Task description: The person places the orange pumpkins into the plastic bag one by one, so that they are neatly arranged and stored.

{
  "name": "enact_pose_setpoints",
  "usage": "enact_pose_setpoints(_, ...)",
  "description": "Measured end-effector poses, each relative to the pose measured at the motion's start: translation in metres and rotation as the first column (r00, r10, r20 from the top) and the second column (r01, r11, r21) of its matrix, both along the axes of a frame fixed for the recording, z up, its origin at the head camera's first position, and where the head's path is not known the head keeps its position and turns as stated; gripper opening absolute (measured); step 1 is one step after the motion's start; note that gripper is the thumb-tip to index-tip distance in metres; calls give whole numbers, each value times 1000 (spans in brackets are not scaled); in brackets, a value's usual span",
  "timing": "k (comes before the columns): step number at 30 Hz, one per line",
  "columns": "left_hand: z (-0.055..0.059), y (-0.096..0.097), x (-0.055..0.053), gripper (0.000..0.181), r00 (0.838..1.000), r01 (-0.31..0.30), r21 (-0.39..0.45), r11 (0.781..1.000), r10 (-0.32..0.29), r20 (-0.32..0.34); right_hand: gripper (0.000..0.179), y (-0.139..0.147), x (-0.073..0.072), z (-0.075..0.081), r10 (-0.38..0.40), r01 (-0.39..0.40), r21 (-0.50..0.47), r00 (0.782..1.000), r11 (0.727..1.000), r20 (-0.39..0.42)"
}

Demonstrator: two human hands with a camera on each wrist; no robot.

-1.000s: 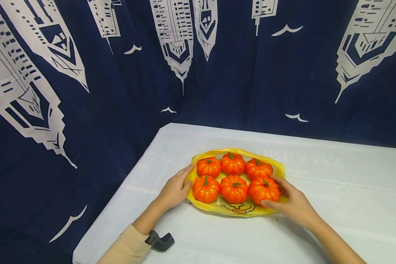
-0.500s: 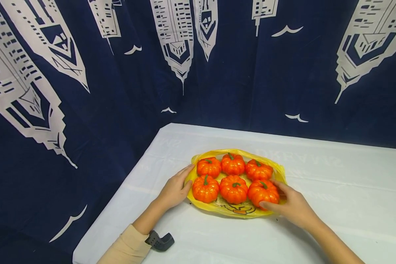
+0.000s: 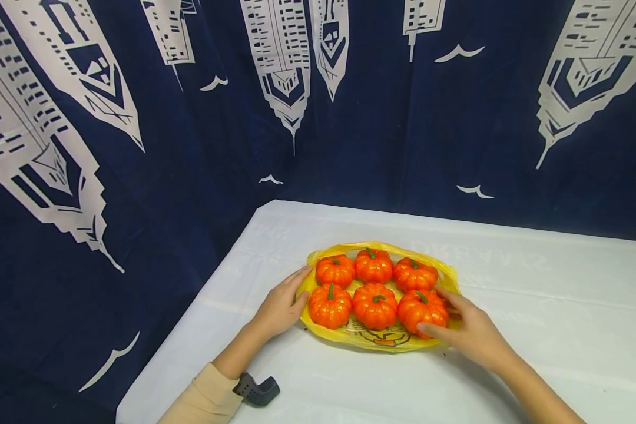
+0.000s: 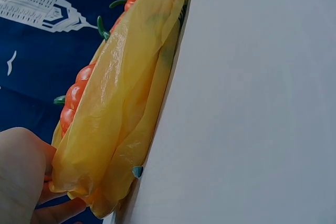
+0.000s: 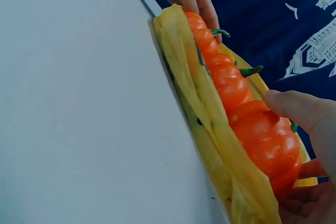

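Note:
Several shiny orange toy pumpkins with green stems sit in two rows on a yellow plastic bag [image 3: 344, 335], whose rim stands up around them. My right hand [image 3: 474, 330] grips the front-right pumpkin [image 3: 423, 311], thumb on its near side and fingers round its right side. The right wrist view shows the thumb on top of this pumpkin [image 5: 265, 145], with the fingers partly hidden behind it. At the bag's left end, my left hand [image 3: 281, 303] rests with fairly straight fingers along the rim, beside the front-left pumpkin [image 3: 330, 307]. The front-middle pumpkin [image 3: 375, 306] stands between these two.
A white cloth covers the table [image 3: 562, 330], whose left edge slants down toward me. Behind hangs a dark blue curtain [image 3: 376, 159] printed with white buildings and birds. A dark strap [image 3: 257, 390] sticks out at my left wrist.
My right hand has shifted the front-right pumpkin slightly toward me, away from the one behind it. The left hand stays at the bag's left end.

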State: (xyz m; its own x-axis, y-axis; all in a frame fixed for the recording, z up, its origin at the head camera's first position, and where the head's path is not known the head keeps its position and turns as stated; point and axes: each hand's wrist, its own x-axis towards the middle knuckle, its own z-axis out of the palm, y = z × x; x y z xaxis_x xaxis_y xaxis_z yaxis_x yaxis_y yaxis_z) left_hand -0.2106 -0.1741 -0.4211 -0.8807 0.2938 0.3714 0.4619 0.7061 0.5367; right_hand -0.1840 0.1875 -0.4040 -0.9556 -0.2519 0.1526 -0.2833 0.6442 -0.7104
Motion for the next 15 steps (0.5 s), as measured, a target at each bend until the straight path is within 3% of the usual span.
enact_pose_setpoints(9,1,2,-3,51,996,-10,39,999,14,-92,76,14,1,20,-6,5,-22,999,1000,-43)
enact_pose_setpoints(15,6,2,-1,52,994,-30,20,999,32,-108,66,31,1,31,-53,50,-28,991,998,-119)
